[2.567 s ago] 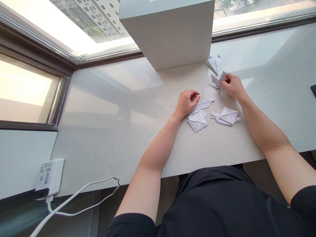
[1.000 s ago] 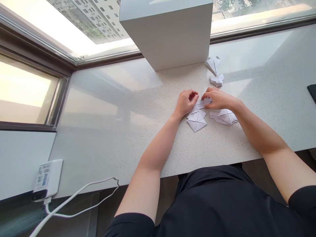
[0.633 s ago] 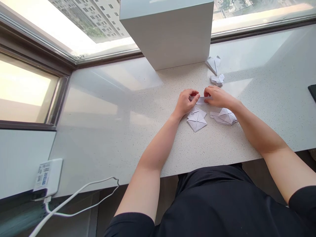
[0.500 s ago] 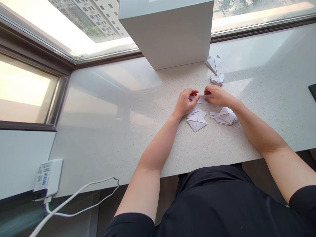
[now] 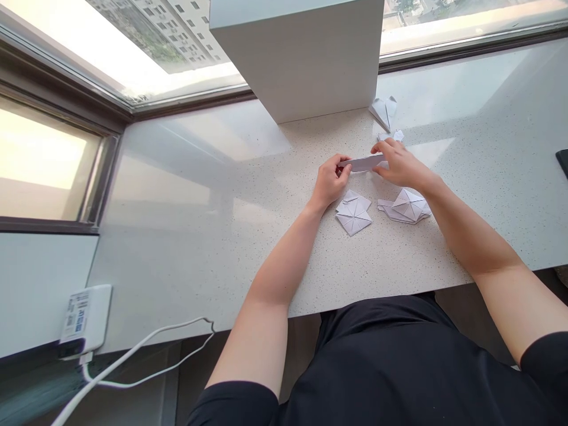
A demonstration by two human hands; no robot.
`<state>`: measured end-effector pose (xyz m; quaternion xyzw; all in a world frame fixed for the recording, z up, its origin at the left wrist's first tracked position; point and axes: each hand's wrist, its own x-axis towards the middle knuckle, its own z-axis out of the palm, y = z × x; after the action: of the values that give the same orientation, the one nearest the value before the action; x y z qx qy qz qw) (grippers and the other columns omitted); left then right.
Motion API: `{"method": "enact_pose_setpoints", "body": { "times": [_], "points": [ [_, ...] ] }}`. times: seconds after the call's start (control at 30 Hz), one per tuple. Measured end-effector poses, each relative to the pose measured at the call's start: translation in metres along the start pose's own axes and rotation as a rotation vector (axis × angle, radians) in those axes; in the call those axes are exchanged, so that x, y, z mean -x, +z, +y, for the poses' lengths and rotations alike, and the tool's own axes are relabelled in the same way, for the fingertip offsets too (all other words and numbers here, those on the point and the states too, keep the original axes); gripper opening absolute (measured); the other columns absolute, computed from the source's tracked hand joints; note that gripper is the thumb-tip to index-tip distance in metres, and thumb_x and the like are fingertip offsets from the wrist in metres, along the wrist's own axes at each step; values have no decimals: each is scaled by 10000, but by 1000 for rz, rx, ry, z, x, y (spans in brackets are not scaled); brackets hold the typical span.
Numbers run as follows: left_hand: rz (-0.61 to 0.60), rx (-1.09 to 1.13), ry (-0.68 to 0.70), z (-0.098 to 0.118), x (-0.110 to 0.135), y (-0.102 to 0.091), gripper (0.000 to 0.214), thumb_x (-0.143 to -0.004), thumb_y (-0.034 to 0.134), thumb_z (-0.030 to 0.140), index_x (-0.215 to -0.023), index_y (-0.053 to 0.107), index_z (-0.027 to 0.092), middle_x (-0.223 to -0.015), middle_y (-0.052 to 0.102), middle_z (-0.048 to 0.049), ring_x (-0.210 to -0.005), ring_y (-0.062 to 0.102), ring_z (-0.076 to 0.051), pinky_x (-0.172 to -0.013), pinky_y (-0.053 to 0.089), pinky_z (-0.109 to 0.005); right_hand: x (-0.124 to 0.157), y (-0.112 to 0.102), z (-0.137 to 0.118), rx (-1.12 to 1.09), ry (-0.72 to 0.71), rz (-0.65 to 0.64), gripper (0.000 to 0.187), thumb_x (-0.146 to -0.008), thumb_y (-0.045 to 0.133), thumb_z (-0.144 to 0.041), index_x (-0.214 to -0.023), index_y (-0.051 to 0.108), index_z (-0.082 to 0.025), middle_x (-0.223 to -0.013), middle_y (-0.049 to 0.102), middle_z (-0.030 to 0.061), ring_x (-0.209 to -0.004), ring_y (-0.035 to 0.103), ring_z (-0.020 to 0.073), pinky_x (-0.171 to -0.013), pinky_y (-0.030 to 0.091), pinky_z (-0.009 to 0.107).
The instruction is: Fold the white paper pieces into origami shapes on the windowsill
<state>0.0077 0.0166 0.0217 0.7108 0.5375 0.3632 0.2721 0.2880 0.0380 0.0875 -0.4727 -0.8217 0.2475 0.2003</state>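
White stone table carries 1 folded paper square and 1 folded paper model. Just beyond them, our left hand and right hand have now lifted 1 paper strip from table, fingers clamped on its 2 ends.

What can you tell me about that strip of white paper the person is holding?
The folded white paper strip is long, narrow and matt, with a flat, clean-edged look. It runs sideways, roughly level, held at one end by the left hand and at the other by the right hand, over a speckled stone counter.
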Motion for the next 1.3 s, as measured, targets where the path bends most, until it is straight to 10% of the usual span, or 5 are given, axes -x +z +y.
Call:
{"method": "enact_pose_setpoints", "body": {
  "times": [0.13, 0.43, 0.83, 1.3],
  "points": [
    [44, 70, 24, -5, 0, 5, 256, -1237, 716, 506, -1269, 823, 275, -1196, 878, -113, -1046, 814, -270, -981, 695, -431, 14, -28, -29, 89, 5, -7, 423, -1126, 822, -412, -1519, 752, -272, -1536, 778, 195, -1418, 712, 466, -1203, 608, 622],
    [87, 144, 39, -10, 1, 6, 243, -1204, 799, 500, -1211, 837, 261, -1112, 870, -98, -953, 799, -242, -902, 689, -382, 32, -28, -105, 469, 236, -653, 520, -975, 944, -271, -1466, 799, -183, -1359, 895, 193, -1234, 841, 411, -868, 528, 407],
    [78, 104, 63, -14, 0, 7, 148, -1193, 777, 358, -1245, 859, 246, -1133, 876, -92, -924, 768, -224, -890, 653, -369, 16, -27, -80, 202, 152, -666, 49, -1026, 790, -188, -1028, 763, -229, -1036, 832, 88, -987, 744, 287, -840, 470, 394],
    [68, 132, 39, -12, 0, 7, 261, -1252, 722, 489, -1267, 852, 262, -1128, 889, -93, -932, 790, -231, -904, 676, -378, 8, -46, -58, -221, 225, -382, 300, -1146, 821, -463, -959, 717, -253, -981, 745, 62, -891, 673, 251, -787, 505, 399]
  ]
}}
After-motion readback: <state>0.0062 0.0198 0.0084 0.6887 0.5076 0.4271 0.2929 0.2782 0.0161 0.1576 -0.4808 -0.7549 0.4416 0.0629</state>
